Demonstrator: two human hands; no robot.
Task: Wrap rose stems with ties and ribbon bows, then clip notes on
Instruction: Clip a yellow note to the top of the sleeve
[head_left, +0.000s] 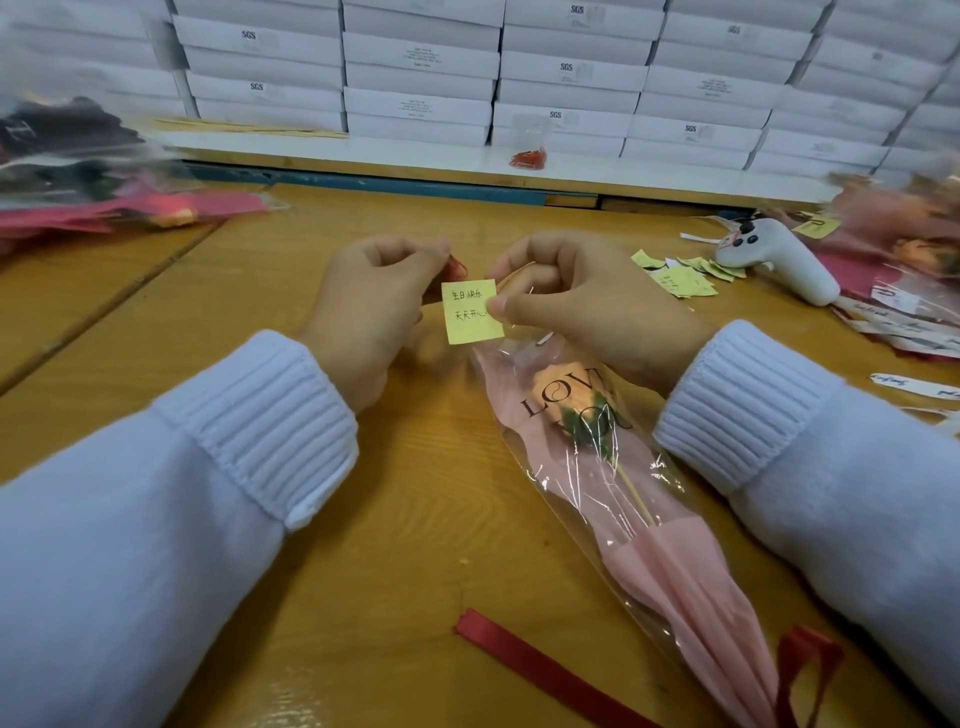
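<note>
Head view: the left hand is curled, pinching what seems a small red clip. The right hand pinches the yellow note by its right edge, just above the mouth of the wrapped rose, which lies on the surface.

The risk, as I judge it, is that the thin note slips or creases under the thumb, or that the clip catches paper only and misses the cellophane.

I count one rose here, one held note, one clip, and two red ribbon pieces. The spare notes are too heaped to count.

One head-worn camera (wide-angle) looks forward and down, close over the wooden table.
</note>
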